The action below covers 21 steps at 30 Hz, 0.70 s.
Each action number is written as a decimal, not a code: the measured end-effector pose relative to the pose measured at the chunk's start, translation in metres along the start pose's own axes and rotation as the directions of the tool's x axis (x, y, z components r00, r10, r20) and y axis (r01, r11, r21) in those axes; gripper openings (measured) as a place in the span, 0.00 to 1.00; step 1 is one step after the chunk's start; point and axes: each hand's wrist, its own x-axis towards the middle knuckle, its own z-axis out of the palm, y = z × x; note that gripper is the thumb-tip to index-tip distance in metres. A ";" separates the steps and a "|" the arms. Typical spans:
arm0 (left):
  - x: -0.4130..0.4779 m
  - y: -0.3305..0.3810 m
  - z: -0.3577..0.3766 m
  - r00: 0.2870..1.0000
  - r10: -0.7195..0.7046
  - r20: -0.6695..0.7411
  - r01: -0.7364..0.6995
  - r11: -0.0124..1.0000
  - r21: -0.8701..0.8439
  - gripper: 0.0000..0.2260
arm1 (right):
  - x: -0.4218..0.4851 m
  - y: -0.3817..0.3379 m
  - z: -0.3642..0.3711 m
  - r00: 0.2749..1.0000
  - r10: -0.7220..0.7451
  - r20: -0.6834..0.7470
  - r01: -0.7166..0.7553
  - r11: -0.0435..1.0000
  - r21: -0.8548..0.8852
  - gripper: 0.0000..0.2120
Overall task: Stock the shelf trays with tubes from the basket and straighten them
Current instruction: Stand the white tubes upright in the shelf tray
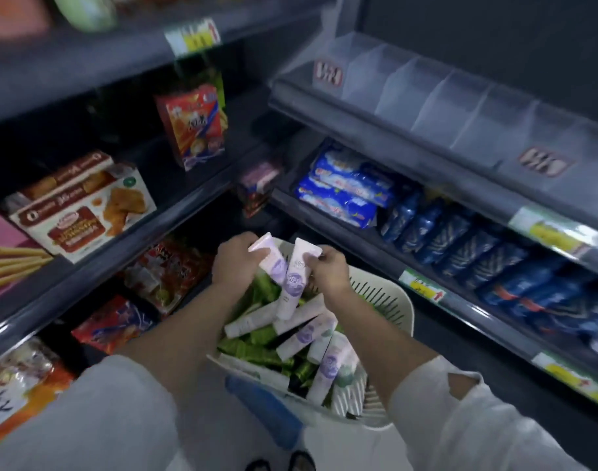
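Basket low centre, between the two shelf runs. Loose pale tubes lie across green packets inside it. Over its far rim, the left hand is curled round one tube. The right hand pinches the top of a second tube; the two tubes touch. Step, as judged: picking from the basket. Clear divided trays on the upper right shelf look bare. Next: carry both up-right, seat one per compartment, align.

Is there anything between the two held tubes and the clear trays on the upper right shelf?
Nothing visible. The left hand and right hand hold the tubes above the basket; the way up to the trays is open. Their compartments look empty.
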 end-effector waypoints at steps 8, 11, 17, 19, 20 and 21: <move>0.001 0.119 -0.053 0.931 0.360 -0.065 -0.366 0.919 -0.145 0.10 | -0.050 -0.116 -0.071 0.926 -0.355 -0.128 0.351 0.935 -0.048 0.04; 0.007 0.168 -0.066 0.899 0.418 -0.133 -0.437 0.872 -0.218 0.04 | -0.064 -0.158 -0.099 0.874 -0.441 -0.205 0.441 0.896 -0.048 0.06; 0.010 0.263 -0.086 0.760 0.583 -0.286 -0.646 0.726 -0.238 0.08 | -0.074 -0.228 -0.154 0.733 -0.607 -0.307 0.604 0.788 -0.115 0.05; 0.016 0.285 -0.089 0.727 0.616 -0.304 -0.683 0.692 -0.233 0.08 | -0.072 -0.245 -0.170 0.706 -0.626 -0.330 0.630 0.768 -0.110 0.05; 0.020 0.295 -0.091 0.709 0.632 -0.313 -0.702 0.676 -0.224 0.08 | -0.070 -0.253 -0.178 0.694 -0.632 -0.344 0.639 0.762 -0.110 0.05; 0.024 0.304 -0.092 0.693 0.644 -0.324 -0.716 0.665 -0.212 0.08 | -0.067 -0.261 -0.186 0.682 -0.639 -0.356 0.647 0.754 -0.114 0.05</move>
